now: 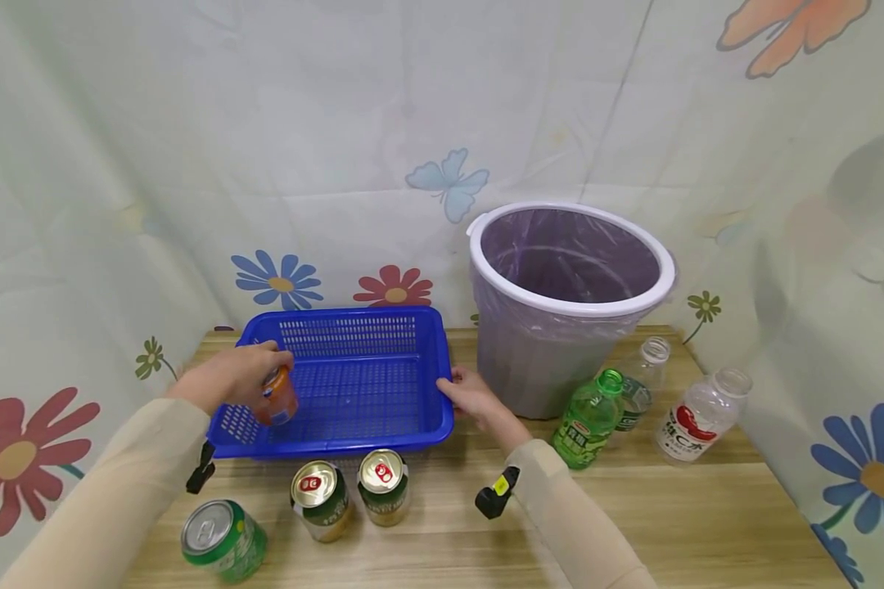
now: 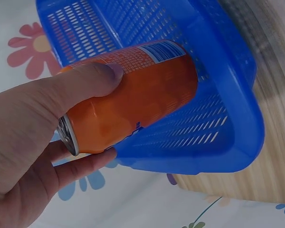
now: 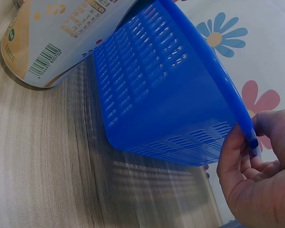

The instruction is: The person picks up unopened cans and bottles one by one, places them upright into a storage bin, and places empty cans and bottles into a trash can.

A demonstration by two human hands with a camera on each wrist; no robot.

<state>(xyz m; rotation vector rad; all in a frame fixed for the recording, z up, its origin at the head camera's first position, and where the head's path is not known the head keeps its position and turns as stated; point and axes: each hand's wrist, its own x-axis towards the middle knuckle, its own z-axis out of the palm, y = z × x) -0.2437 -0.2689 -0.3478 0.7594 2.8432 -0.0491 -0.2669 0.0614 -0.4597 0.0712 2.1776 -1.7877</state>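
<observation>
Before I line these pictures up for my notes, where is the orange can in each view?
Head: the orange can is left of centre, below the middle, held by the left hand.
Left wrist: near the centre, large and slanted, with the thumb across it.
Right wrist: not visible; the can at upper left is a pale can.
Shared landmark: the blue basket, seen in all three.

Cream sleeves (image 1: pixel 106 491) (knit, perhaps)

Orange can (image 1: pixel 277 402) partly behind left hand (image 1: pixel 237 375) — clear bottle (image 1: pixel 642 380) partly behind green bottle (image 1: pixel 589 421)
</observation>
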